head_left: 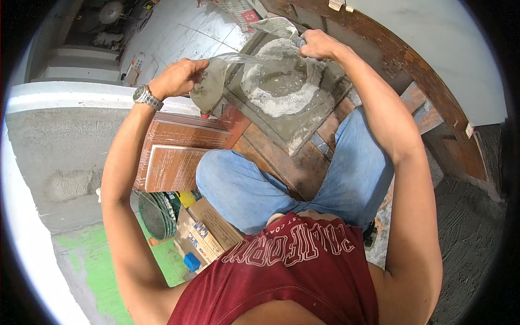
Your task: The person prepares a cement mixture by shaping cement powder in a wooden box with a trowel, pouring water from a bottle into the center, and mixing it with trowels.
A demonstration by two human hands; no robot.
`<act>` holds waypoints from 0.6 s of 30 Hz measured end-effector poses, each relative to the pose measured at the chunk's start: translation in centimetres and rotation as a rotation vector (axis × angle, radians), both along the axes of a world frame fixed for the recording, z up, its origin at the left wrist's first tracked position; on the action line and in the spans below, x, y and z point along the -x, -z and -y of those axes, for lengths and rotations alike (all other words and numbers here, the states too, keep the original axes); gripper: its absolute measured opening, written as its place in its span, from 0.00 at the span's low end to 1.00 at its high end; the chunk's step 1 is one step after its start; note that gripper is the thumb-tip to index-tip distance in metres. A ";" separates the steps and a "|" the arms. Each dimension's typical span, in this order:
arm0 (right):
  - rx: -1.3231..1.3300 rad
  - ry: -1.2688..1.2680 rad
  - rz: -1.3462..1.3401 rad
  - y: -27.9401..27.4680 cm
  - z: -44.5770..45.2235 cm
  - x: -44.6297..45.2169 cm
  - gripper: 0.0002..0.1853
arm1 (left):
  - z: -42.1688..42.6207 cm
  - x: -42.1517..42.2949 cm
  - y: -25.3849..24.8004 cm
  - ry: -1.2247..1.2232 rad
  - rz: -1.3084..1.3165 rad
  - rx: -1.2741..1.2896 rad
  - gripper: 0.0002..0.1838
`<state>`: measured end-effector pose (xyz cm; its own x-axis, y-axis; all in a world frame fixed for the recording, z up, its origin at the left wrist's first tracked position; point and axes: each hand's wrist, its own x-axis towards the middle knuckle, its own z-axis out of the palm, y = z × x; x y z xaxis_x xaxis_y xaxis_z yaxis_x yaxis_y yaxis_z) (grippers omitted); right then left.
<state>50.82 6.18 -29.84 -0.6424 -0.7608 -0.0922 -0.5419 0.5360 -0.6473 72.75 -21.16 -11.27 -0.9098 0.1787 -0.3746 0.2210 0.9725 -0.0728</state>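
My left hand [179, 78], with a watch on the wrist, is closed on a cloudy clear plastic bottle [210, 86] that looks cut open and has a red cap at its lower end. Water [241, 57] streams from its tilted upper edge towards the mortar tray. A ring of grey-white cement powder [279, 107] lies in the square tray [295, 142], with a wet grey pool [281, 81] in its middle. At the tray's far right, my right hand [319, 44] grips the handle of a trowel [275, 25], whose blade is coated with cement and points left.
Brown tiles [181, 170] lean against a low wall [65, 138] at the left. Below them are a green bucket [157, 214] and a cardboard box [216, 222]. A bag [241, 13] stands beyond the tray. A curved wooden board [401, 49] runs along the right.
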 end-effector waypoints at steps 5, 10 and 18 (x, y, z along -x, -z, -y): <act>-0.029 0.003 0.079 0.1 0.4 0.0 0.18 | -0.6 2.0 -1.2 -0.062 0.070 -0.036 0.10; 0.002 0.000 0.047 0.2 0.2 0.0 0.19 | 0.0 4.1 -1.6 -0.051 0.073 0.015 0.08; -0.003 -0.015 0.029 0.3 0.1 0.5 0.20 | 0.8 6.4 -1.7 -0.025 0.065 0.065 0.08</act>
